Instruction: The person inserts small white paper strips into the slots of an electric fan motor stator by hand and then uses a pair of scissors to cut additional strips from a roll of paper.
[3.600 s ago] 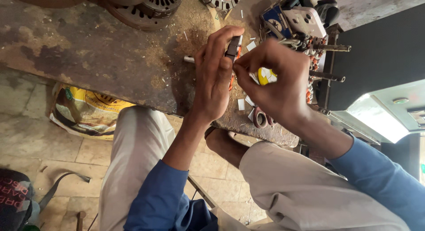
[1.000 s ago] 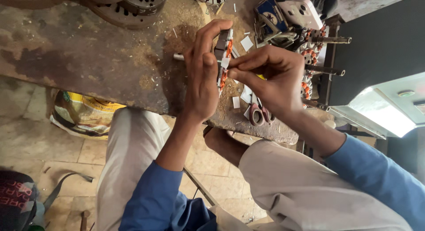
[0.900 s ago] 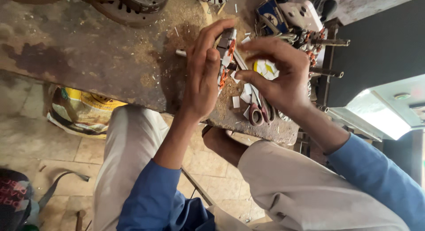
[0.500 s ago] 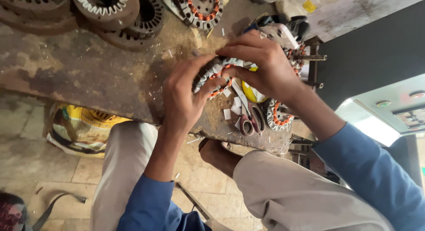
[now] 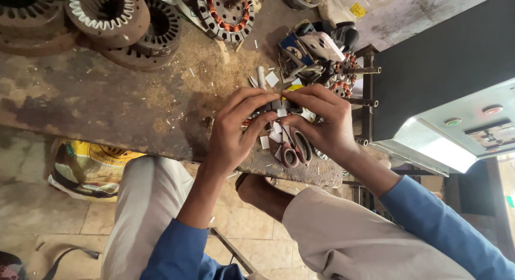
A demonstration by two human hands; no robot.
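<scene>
A small dark motor part [image 5: 266, 107] sits just above the middle of the frame, pinched between the fingertips of the left hand [image 5: 233, 134] and right hand [image 5: 322, 124], both closed on it over the worn bench [image 5: 107, 97]. Scissors [image 5: 294, 148] lie just below the hands, white paper slips [image 5: 271, 79] above them, and ring-shaped motor cores [image 5: 110, 14] fill the upper left.

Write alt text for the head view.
Both hands, left hand and right hand, pinch a small part together over a worn workbench. Scissors and paper scraps lie beneath; stator cores sit farther back.
</scene>
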